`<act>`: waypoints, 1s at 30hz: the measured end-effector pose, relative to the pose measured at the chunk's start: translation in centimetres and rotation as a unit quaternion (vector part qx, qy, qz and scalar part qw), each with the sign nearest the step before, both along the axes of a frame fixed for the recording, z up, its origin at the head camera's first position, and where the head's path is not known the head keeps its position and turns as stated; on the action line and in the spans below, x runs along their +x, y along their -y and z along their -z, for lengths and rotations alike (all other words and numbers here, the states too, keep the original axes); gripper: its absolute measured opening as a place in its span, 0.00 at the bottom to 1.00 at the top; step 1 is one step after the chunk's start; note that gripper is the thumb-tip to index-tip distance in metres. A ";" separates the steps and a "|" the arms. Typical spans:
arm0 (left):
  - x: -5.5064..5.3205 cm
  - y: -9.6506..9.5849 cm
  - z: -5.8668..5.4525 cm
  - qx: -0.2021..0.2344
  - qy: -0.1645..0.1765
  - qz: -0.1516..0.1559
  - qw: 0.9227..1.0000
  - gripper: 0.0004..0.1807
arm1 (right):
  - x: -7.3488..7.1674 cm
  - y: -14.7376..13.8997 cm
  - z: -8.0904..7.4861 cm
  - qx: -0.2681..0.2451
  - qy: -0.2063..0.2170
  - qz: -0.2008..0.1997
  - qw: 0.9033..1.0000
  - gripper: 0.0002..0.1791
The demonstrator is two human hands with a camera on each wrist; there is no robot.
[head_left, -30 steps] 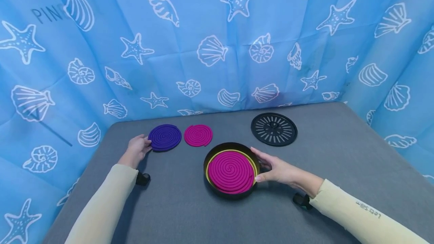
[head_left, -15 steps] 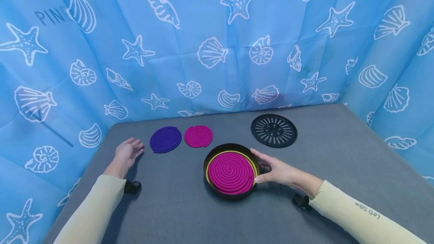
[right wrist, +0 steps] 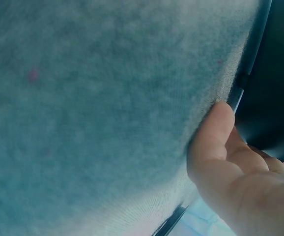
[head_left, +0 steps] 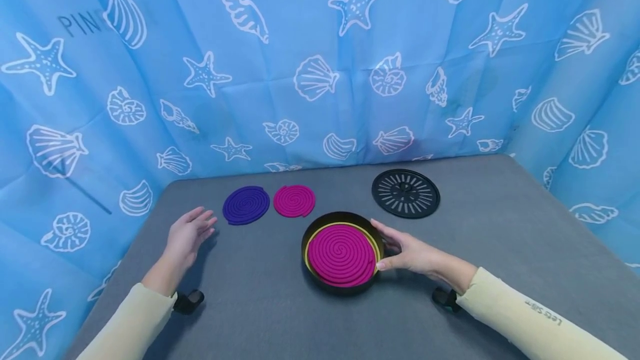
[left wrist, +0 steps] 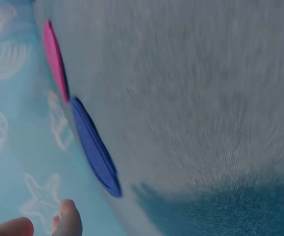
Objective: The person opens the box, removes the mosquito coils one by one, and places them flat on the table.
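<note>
Our right hand (head_left: 407,251) curves its grip round the right side of the round black pan (head_left: 340,216), where a magenta coiled-cord mat (head_left: 341,255) lies; an uneven push could slide the pan. Our left hand (head_left: 187,232) has its grip loosely spread, apart from the flat purple coiled-cord mat (head_left: 246,205); a sweep rightward could shove that into the smaller pink coil (head_left: 294,200). Far right lies a black slotted disc (head_left: 405,193); the blue shell-print curtain (head_left: 315,121) bars the far edge.

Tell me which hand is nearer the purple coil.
Left. The left hand is just left of the purple coil, not touching it; the right hand grips the pan on its right side, farther off.
</note>
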State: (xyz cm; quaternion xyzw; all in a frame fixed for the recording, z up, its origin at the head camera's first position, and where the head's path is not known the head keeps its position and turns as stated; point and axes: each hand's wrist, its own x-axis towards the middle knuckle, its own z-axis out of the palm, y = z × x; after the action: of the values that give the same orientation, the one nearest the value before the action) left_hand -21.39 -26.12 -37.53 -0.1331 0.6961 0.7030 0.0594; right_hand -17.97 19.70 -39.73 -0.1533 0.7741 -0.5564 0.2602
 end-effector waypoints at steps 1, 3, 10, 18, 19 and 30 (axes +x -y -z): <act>0.4 -0.3 0.0 -0.007 -0.005 0.007 1.000 0.32 | 0.0 0.0 0.1 -0.001 -0.004 -0.001 1.000 0.52; 1.3 -0.8 -0.1 -0.024 -0.016 0.023 0.999 0.31 | 0.1 0.1 0.2 -0.002 -0.009 -0.004 1.000 0.52; 3.3 -2.6 -0.3 -0.019 -0.018 0.053 0.998 0.30 | 0.1 0.4 0.3 0.003 -0.011 0.000 1.000 0.53; 4.6 -5.0 -1.1 -0.007 -0.024 0.088 0.996 0.27 | 0.0 0.2 0.1 0.001 -0.001 0.000 1.000 0.52; 4.7 -5.3 -1.2 -0.007 -0.026 0.094 0.995 0.27 | 0.0 0.2 0.1 0.001 0.001 0.000 1.000 0.52; 5.5 -7.8 -1.8 0.013 -0.035 0.114 0.993 0.26 | -0.2 0.1 0.0 0.012 0.004 0.004 1.000 0.53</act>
State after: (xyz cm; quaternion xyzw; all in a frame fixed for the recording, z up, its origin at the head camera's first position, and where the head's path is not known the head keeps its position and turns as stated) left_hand -15.86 -18.33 -35.74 -0.0272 0.6995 0.7045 0.1165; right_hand -18.17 19.62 -39.75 -0.1447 0.7800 -0.5491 0.2628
